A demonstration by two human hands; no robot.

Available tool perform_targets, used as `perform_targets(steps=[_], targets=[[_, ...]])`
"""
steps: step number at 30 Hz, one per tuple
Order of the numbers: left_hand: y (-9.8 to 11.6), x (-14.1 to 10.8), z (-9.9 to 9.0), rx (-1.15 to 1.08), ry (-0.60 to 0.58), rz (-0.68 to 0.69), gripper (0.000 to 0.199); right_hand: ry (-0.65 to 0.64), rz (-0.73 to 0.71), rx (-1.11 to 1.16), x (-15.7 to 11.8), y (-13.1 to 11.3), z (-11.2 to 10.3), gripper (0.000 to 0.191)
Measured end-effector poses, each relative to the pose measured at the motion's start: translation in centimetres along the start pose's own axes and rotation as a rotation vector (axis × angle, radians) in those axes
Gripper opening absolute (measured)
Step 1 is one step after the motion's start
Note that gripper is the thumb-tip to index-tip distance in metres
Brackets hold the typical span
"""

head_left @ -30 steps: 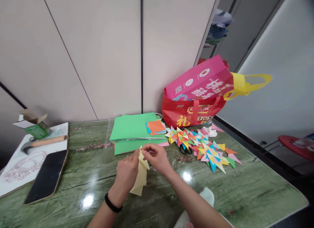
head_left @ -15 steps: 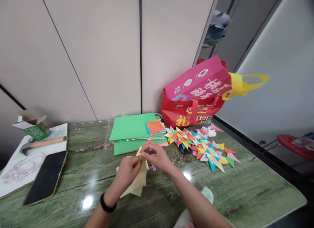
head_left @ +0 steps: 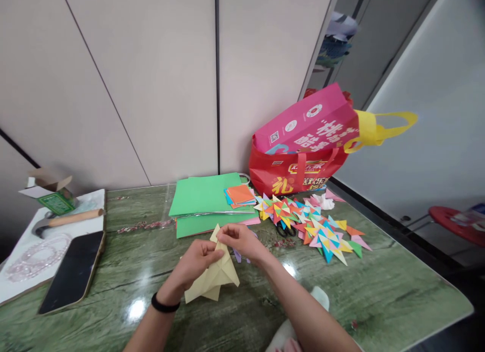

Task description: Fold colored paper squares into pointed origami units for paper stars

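Both hands meet over a pale yellow folded paper (head_left: 222,272) near the middle of the green marbled table (head_left: 144,263). My left hand (head_left: 200,261), a black band on its wrist, pinches the paper's upper left part between thumb and fingers. Close to the pointed top, my right hand (head_left: 239,239) pinches the paper's edge. More pale yellow paper (head_left: 211,293) shows beneath the folded piece. Small purple paper pieces (head_left: 237,256) lie partly hidden behind my right hand.
Green sheets (head_left: 204,195) and small orange squares (head_left: 240,195) lie behind the hands. Colorful folded paper stars (head_left: 326,238), black scissors (head_left: 285,231) and a red bag (head_left: 273,167) are rightward. A phone (head_left: 71,271), a hammer (head_left: 74,218) and a small box (head_left: 56,200) sit left.
The folded yellow paper has spread open toward the lower right, showing its creased face. My left hand has shifted slightly, its fingers now lower on the paper; my right hand's fingers have flattened.
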State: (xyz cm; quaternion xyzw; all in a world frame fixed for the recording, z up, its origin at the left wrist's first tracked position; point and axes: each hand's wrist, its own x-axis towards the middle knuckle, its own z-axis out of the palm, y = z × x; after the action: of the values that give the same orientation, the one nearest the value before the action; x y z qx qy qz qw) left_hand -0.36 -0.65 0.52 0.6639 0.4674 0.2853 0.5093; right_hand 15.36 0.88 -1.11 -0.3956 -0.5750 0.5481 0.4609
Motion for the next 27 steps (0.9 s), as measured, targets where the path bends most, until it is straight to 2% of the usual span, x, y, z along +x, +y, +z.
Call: perform_targets(steps=[4,10,16,22,24,27], targets=[[0.2,0.1,-0.4,-0.272,-0.062,-0.165,0.038,-0.037,0.036,0.025,0.1,0.4,-0.1,0.022],[-0.3,0.5,-0.4,-0.263,0.020,-0.173,0.035,0.000,0.095,-0.041,0.3,1.2,0.0,0.023],[0.1,0.5,-0.4,-0.294,0.067,-0.192,0.037,-0.005,-0.006,-0.049,0.3,1.3,0.0,0.021],[0.4,0.4,-0.4,-0.429,0.061,-0.222,0.037,0.177,-0.165,-0.251,0.3,0.9,0.3,0.010],[0.4,0.5,-0.4,-0.457,0.082,-0.217,0.037,0.155,-0.172,-0.231,0.3,0.7,0.3,0.009],[0.3,0.5,-0.6,-0.503,0.117,-0.213,0.036,0.038,-0.124,-0.122,0.2,0.3,-0.1,0.011]])
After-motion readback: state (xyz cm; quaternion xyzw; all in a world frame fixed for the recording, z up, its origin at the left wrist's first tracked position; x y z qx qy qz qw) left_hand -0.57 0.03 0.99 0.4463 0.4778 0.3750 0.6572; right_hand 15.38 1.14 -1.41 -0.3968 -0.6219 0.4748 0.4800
